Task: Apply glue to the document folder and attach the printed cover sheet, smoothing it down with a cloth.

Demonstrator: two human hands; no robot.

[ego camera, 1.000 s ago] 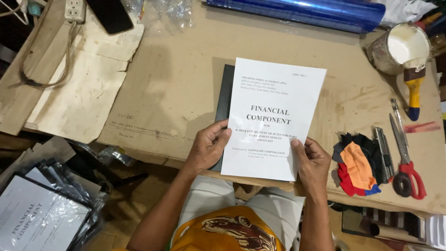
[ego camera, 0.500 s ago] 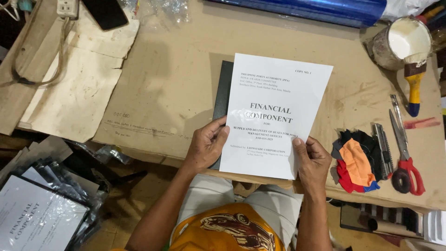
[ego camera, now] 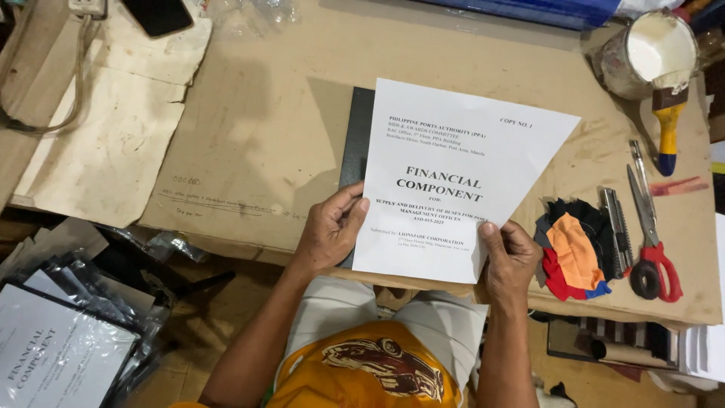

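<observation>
I hold a white printed sheet with both hands over a dark grey cover board that lies on the cardboard-covered table. My left hand grips the sheet's lower left edge, thumb on top. At the lower right corner my right hand pinches the sheet. The sheet hides most of the board; only its left strip shows.
Right of the sheet lie coloured cloth scraps, a utility knife, red-handled scissors and a yellow-handled brush resting on a glue can. Plastic-wrapped bound booklets sit low at the left. A phone lies far left.
The sheet and both hands keep nearly the same hold; the sheet has shifted slightly and tilted a little clockwise over the dark board.
</observation>
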